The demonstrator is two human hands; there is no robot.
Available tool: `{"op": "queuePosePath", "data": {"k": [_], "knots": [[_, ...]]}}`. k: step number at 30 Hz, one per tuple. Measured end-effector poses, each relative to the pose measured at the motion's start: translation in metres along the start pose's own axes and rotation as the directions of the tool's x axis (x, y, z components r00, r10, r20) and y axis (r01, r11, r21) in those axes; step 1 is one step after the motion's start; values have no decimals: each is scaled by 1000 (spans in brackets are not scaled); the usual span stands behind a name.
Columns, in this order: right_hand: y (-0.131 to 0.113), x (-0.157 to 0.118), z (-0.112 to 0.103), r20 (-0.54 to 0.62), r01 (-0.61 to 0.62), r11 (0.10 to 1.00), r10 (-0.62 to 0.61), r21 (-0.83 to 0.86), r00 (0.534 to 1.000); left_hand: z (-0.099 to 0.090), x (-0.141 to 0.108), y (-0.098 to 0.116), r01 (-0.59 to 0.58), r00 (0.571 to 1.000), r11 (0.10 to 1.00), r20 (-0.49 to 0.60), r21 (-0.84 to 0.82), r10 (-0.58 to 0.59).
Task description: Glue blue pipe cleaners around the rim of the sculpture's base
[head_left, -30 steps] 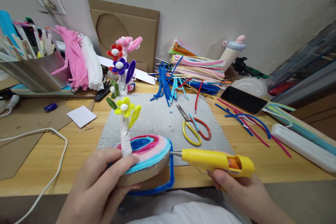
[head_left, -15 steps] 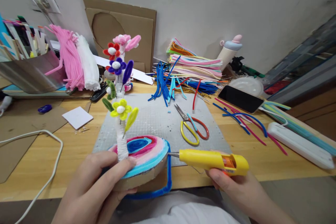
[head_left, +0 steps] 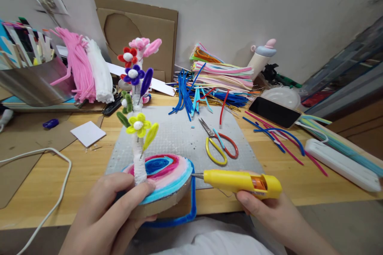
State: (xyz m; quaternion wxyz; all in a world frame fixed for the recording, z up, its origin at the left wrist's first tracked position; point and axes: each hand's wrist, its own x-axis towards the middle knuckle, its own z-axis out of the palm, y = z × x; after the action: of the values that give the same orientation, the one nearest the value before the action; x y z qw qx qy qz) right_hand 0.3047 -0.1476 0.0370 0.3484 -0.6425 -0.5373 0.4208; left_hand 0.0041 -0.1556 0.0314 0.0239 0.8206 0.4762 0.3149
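Note:
My left hand (head_left: pixel 110 207) grips a round cardboard base (head_left: pixel 167 203) by its near left side, thumb and fingers at its edge. Rings of blue, magenta, pink and light blue pipe cleaner cover the base's top. From it rises a white wrapped stem (head_left: pixel 139 167) bearing pipe-cleaner flowers, among them a yellow flower (head_left: pixel 138 124) and a purple one (head_left: pixel 133 74). A blue pipe cleaner (head_left: pixel 193 199) runs from the base's right rim and bends below it. In my right hand (head_left: pixel 263 211) is a yellow hot glue gun (head_left: pixel 233 181), its metal nozzle at the base's right edge.
Scissors (head_left: pixel 217 143) lie on a grey cutting mat (head_left: pixel 176 127). Behind are bundled pipe cleaners (head_left: pixel 223 73). To the right are a phone (head_left: pixel 274 111) and a white power strip (head_left: pixel 341 165). A white cable (head_left: pixel 67 171) curves along the left, near a metal pot (head_left: pixel 38 85) of sticks.
Almost nothing differs. The glue gun has shifted very slightly, its nozzle still at the base's right edge; my left hand keeps its grip on the base.

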Motion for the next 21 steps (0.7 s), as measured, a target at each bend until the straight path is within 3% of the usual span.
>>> {"op": "queuePosePath", "data": {"k": [10,21], "knots": [[1,-2,-12,-15,93,995,-93,26,996,1,-3,-1,20,1000,1000,-8,-22,-20],[9,-7,-2,2,-98,985,99,142,995,0,0,0,6,1000,1000,11,-17,-6]]}}
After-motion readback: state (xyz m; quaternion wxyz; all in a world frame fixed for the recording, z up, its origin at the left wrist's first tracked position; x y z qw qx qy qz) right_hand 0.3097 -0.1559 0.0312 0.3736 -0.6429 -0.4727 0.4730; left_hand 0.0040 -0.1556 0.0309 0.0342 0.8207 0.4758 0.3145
